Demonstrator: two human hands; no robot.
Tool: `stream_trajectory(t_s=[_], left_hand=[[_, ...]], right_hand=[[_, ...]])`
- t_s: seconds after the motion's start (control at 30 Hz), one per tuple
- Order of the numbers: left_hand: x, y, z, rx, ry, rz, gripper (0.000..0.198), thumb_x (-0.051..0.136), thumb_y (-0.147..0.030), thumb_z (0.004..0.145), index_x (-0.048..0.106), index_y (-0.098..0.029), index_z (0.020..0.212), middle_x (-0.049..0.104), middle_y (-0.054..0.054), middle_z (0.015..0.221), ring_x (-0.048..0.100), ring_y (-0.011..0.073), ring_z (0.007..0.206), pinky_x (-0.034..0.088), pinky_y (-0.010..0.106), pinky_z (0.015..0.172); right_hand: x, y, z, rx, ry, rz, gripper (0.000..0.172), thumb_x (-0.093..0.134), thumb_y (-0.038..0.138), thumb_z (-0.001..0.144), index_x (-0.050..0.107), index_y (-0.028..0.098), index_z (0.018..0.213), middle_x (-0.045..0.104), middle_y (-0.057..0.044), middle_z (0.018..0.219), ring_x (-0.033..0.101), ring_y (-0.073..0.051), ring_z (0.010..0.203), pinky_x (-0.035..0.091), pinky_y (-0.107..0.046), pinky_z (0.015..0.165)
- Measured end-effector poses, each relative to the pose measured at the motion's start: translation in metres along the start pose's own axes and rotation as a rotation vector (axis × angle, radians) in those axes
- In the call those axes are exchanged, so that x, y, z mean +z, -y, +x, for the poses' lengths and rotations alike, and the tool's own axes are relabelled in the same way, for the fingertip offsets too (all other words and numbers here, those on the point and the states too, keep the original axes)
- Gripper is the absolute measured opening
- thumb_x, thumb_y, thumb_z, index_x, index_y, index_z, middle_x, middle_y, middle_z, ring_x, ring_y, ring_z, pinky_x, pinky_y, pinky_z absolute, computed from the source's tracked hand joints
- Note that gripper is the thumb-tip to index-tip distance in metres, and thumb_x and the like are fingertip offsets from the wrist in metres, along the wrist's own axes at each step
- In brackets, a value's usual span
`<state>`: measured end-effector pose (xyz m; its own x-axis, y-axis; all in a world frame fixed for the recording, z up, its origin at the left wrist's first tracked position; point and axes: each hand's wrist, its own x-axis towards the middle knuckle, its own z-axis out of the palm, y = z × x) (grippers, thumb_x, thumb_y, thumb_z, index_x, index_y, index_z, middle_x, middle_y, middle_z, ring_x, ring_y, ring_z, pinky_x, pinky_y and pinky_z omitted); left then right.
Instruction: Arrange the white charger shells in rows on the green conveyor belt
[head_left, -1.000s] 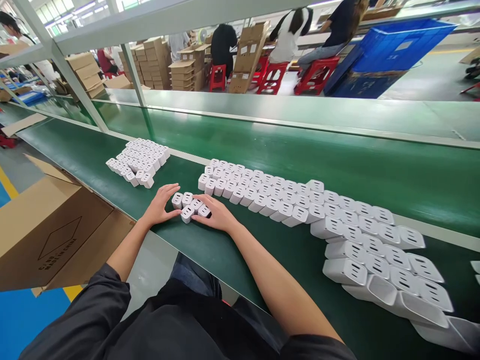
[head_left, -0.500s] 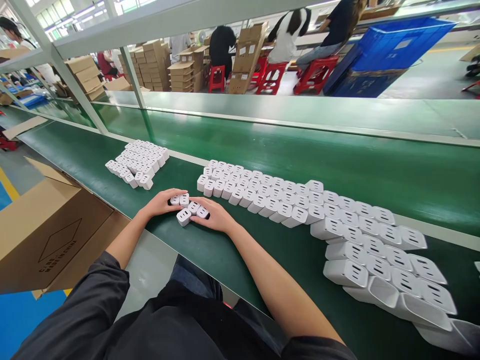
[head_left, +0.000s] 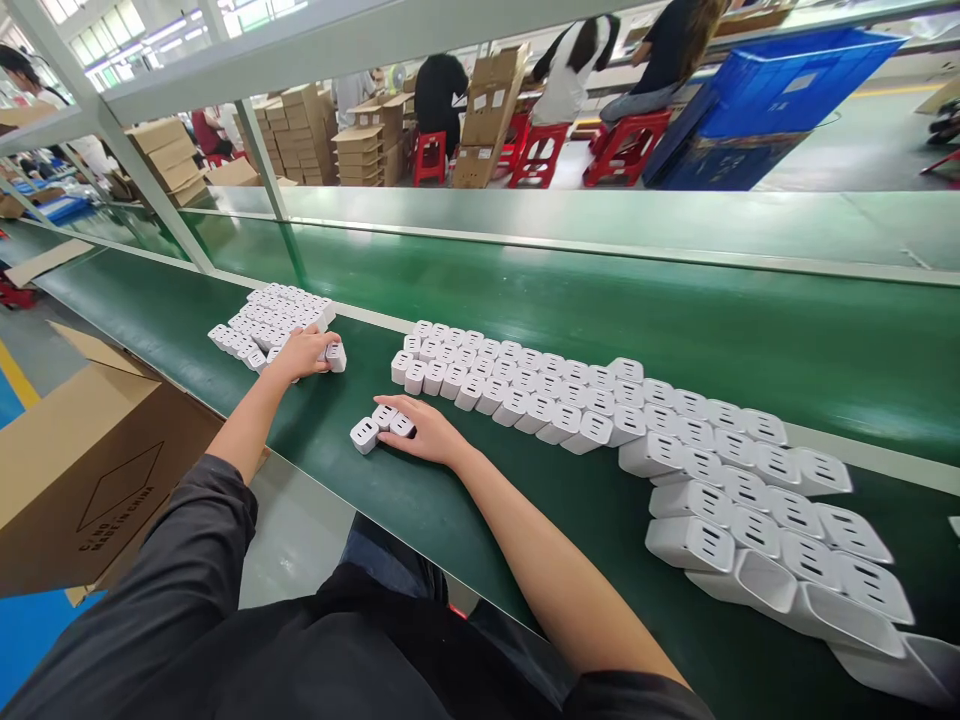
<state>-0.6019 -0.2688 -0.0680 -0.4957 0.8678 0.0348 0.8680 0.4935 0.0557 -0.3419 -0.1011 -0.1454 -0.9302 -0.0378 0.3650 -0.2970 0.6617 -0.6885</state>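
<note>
My left hand [head_left: 300,352] is closed over two white chargers [head_left: 335,356] and presses them against the small block of white chargers [head_left: 266,318] at the left of the green belt [head_left: 525,300]. My right hand [head_left: 421,430] lies flat on the belt, fingers stretched, touching three loose white chargers [head_left: 379,425] near the front edge. A long band of white chargers [head_left: 570,400] runs from beside my right hand away to the right.
An open cardboard box [head_left: 97,450] stands on the floor at the left below the belt. A metal frame post [head_left: 274,190] rises behind the small block. Beyond a second green belt, people sit on red stools [head_left: 630,140] among stacked cartons and a blue crate [head_left: 780,90].
My left hand has left the loose group by my right hand and carried two chargers up and left to the small block. My right hand has stayed on the remaining three.
</note>
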Motion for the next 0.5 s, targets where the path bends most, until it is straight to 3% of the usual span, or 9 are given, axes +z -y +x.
stream_trajectory(t_s=[0.23, 0.5], left_hand=[[-0.001, 0.011, 0.020, -0.030, 0.016, 0.073, 0.055, 0.071, -0.031, 0.071, 0.061, -0.023, 0.124, 0.069, 0.011, 0.113, 0.055, 0.0346, 0.118, 0.047, 0.042, 0.098], [-0.009, 0.029, 0.001, -0.049, -0.003, 0.094, 0.053, 0.067, -0.035, 0.070, 0.065, -0.026, 0.122, 0.063, 0.010, 0.129, 0.049, 0.0357, 0.123, 0.045, 0.047, 0.101]], right_hand=[[-0.001, 0.001, 0.000, -0.003, 0.004, -0.005, 0.053, 0.065, 0.045, 0.090, 0.053, 0.026, 0.139, 0.066, -0.009, 0.128, 0.065, -0.027, 0.112, 0.053, -0.043, 0.097], [-0.002, 0.000, 0.002, 0.008, 0.010, -0.009, 0.052, 0.065, 0.044, 0.090, 0.054, 0.026, 0.138, 0.066, -0.009, 0.126, 0.065, -0.027, 0.110, 0.053, -0.043, 0.095]])
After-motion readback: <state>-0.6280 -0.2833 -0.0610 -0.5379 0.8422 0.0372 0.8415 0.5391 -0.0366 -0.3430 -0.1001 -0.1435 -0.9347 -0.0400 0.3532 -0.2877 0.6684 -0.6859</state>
